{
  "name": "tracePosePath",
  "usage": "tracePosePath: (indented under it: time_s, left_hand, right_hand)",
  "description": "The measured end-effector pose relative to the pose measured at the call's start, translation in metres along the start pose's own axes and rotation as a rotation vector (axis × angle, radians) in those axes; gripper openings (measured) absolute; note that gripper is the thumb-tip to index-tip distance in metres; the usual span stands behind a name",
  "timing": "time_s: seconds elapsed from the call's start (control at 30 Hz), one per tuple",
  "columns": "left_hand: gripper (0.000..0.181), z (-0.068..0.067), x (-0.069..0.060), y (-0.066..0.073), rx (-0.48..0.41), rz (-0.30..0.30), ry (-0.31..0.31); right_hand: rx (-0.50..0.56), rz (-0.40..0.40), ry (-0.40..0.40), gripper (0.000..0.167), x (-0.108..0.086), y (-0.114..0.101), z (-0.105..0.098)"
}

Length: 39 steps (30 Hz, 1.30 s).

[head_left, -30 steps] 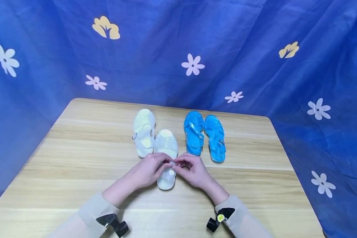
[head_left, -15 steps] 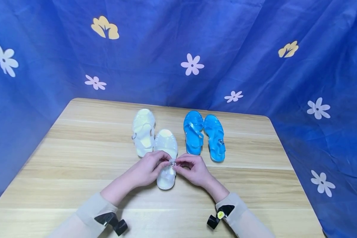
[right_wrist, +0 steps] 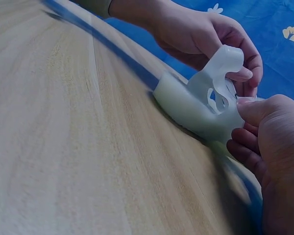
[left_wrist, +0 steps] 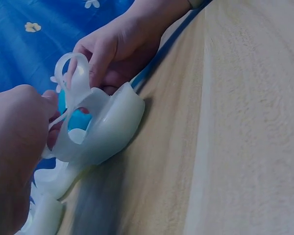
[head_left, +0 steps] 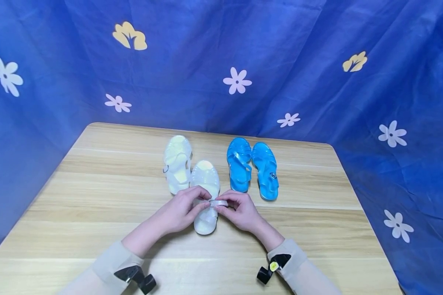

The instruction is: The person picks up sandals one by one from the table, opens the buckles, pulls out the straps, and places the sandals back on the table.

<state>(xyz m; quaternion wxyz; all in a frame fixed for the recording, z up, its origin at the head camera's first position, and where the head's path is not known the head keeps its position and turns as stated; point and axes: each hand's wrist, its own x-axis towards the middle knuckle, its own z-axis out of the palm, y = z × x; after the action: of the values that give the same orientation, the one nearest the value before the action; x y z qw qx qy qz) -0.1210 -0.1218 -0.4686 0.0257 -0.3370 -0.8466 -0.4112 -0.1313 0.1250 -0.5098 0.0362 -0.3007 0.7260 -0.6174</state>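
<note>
Four sandals sat on the wooden tabletop (head_left: 299,229), two white and two blue. The person's two hands were both busy at one of them, the near white sandal (head_left: 204,178). It lay with its sole down in the middle of the tabletop, its toe end turned toward the blue cloth (head_left: 177,73).

The left hand (head_left: 184,207) pinched one bit of the sandal's strap (head_left: 218,203) between finger and thumb. The right hand (head_left: 240,209) pinched another bit of that same strap, so the strap sat between the two hands, above the sandal.

The far white sandal (head_left: 178,164) lay just beside the near one, a little farther back and to the left. I could not tell if the two touched. Over to the right lay the left blue sandal (head_left: 239,164) and the right blue sandal (head_left: 266,170), close side by side. One shiny buckle (head_left: 273,175) showed on the right blue one.

The person had two pale sleeves (head_left: 119,262), with one black camera (head_left: 136,276) on each wrist. On the cloth were two yellow shapes (head_left: 130,36) and six whole white flowers (head_left: 237,80).
</note>
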Motion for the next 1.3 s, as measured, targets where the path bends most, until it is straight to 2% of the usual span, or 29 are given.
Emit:
tracePosePath:
  time_s: [0.1,0.2,0.27,0.37,0.47,0.63,0.9,1.17,1.3]
  left_hand:
    - [0.014,-0.002,0.000,0.000,0.065,0.042,0.012]
    - [0.015,-0.005,0.001,0.002,0.180,0.074,0.024]
    - [0.014,-0.006,0.001,0.004,0.266,0.073,0.014]
    - [0.014,-0.007,0.002,0.006,0.386,0.055,-0.038]
    - [0.015,-0.008,0.003,0.007,0.422,0.018,-0.088]
    - [0.009,-0.007,0.003,0.005,0.322,-0.054,-0.089]
    - [0.011,0.001,0.004,0.003,0.122,-0.080,-0.046]
    - [0.010,0.003,0.001,0.002,0.069,-0.142,-0.042]
    - [0.009,0.003,0.000,0.003,0.054,-0.153,-0.040]
  right_hand:
    - [-0.001,0.020,-0.001,0.018,0.000,-0.001,0.000]
    - [-0.002,0.024,-0.011,0.020,0.001,-0.002,0.000]
    - [-0.017,0.018,-0.028,0.021,0.001,-0.003,-0.001]
    - [-0.083,-0.009,-0.057,0.022,0.004,-0.003,-0.002]
    - [-0.182,-0.034,-0.093,0.021,0.008,-0.007,-0.003]
    - [-0.311,-0.062,-0.154,0.020,0.016,-0.018,-0.004]
    - [-0.419,-0.131,-0.214,0.018,0.030,-0.029,-0.006]
    - [-0.534,-0.160,-0.264,0.016,0.041,-0.035,-0.004]
    - [-0.532,-0.168,-0.264,0.017,0.042,-0.033,-0.004]
